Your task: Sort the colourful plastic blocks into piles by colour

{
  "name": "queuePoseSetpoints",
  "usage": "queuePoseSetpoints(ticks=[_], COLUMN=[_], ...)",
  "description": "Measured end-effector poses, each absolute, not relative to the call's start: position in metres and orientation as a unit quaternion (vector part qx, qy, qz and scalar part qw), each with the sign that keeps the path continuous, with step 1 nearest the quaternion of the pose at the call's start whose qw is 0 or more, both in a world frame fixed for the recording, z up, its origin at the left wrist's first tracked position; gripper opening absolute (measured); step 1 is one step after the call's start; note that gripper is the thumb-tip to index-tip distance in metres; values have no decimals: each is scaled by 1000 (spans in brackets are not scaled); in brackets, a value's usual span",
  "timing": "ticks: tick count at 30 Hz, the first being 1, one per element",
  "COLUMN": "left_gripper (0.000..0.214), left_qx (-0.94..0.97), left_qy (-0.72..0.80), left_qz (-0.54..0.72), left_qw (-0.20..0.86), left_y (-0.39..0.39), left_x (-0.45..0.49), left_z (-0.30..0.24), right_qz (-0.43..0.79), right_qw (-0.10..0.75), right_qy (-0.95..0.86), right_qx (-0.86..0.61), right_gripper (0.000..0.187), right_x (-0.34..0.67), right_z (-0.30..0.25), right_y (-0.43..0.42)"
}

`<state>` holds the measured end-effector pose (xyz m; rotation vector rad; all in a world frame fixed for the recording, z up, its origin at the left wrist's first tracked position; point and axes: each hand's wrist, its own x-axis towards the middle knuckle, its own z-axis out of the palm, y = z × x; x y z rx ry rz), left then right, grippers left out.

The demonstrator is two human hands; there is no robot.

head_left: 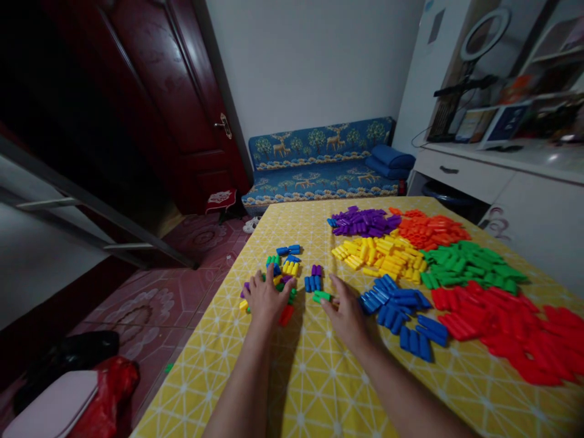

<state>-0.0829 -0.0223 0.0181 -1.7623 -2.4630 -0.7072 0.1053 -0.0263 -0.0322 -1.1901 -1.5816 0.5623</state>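
- Left hand (266,300), grip spread, over mixed pieces (291,268) near the surface's (301,398) left edge.
- Right hand (347,319) at a green piece (322,296), mid-surface; can't tell if that grip's closed.
- Looks like colour-sorting; next probably calls for reaching the right edge's green pile (472,266).

Yellow tablecloth (314,377) with white lines; purple, orange, yellow, green, red and blue pieces (387,255); blue sofa (314,163) with deer and trees.
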Motion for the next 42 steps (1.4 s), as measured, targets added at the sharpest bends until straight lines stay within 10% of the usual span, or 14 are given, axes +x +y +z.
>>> queuePoseSetpoints(ticks=[4, 9, 17, 33, 42], left_gripper=[56, 47, 8, 26, 14], left_qx=[-646, -702, -703, -674, -736], left_qy=[-734, -654, -595, -467, -387], left_qz=[-209, -279, -388, -554, -525], left_qw=[-16, -47, -31, -144, -178], left_y=[-24, -23, -23, -39, -46], left_x=[-72, -61, -58, -34, -11], left_z=[13, 9, 17, 29, 17], right_qz=[132, 93, 132, 335, 382], right_qw=[411, 335, 389, 624, 612], right_qy=[-760, -785, -745, -551, -521], right_qx=[-487, -512, -526, -442, -457], right_gripper=[73, 53, 42, 34, 40], right_x=[96, 93, 97, 100, 113], right_z=[-24, -11, -14, 0, 14], right_y=[-21, -23, -21, -37, -37])
